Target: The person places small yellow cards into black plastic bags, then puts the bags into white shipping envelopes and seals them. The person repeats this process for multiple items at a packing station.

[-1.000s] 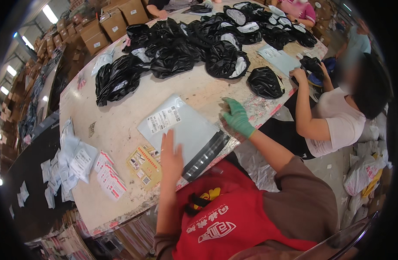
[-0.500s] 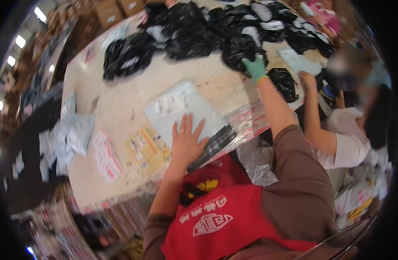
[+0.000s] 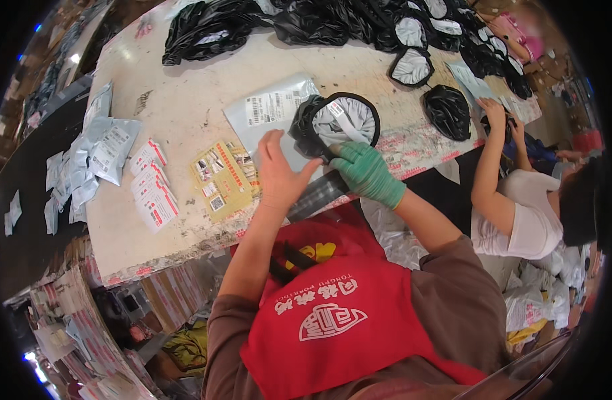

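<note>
A black item with a round black rim, silvery-white lining and white tag (image 3: 349,120) is held above a grey plastic mailing bag (image 3: 242,120) on the table. My right hand (image 3: 369,175), in a green glove, grips its near edge. I cannot make out the item's exact kind. My bare left hand (image 3: 282,173) is raised over the bag, thumb and fingers apart, the thumb close to the item's black part. The bag has a printed white label and a dark strip along its near edge.
Yellow printed cards (image 3: 219,180) and white-and-red cards (image 3: 154,193) lie to the left. Several grey packets (image 3: 112,150) sit at the table's left edge. Black items (image 3: 312,23) are heaped at the far side. A co-worker (image 3: 519,200) works close on the right, beside another black item (image 3: 446,113).
My right hand has come back from the far pile with one black item, over the bag. My left hand has lifted off the bag. The view has also shifted.
</note>
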A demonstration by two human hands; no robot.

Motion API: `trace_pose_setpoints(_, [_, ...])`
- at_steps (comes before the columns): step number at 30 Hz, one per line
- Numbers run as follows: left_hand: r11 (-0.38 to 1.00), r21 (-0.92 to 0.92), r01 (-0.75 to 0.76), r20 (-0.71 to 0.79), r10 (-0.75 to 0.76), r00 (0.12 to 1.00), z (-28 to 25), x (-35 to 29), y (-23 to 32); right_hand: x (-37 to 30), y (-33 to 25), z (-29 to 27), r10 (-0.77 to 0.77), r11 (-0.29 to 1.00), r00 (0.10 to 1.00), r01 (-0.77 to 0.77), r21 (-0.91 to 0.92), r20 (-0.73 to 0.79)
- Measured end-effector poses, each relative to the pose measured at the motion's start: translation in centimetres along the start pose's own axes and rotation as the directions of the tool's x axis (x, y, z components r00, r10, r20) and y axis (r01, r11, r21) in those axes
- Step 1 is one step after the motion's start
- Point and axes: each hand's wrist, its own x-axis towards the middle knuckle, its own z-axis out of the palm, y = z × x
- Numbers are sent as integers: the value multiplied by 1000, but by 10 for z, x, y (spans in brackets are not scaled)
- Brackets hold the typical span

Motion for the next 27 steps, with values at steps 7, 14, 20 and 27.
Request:
trace_pose_setpoints(7, [881, 244, -405, 266, 341, 902, 1, -1, 9, -24, -21, 19, 32, 982, 999, -23, 190, -43])
trace_pose_setpoints(14, [914, -6, -407, 140, 403, 904, 2, -2, -1, 36, -6, -16, 79, 967, 997, -80, -242, -13])
trace_pose_setpoints(20, [864, 173, -474, 101, 463, 881, -3, -4, 3, 52, 14, 4, 146, 965, 956, -80, -250, 255])
trace_pose_setpoints(27, [873, 398, -283, 47, 289, 956, -52, -8, -4, 44, 22, -1, 419, 760, 865, -501, 414, 276])
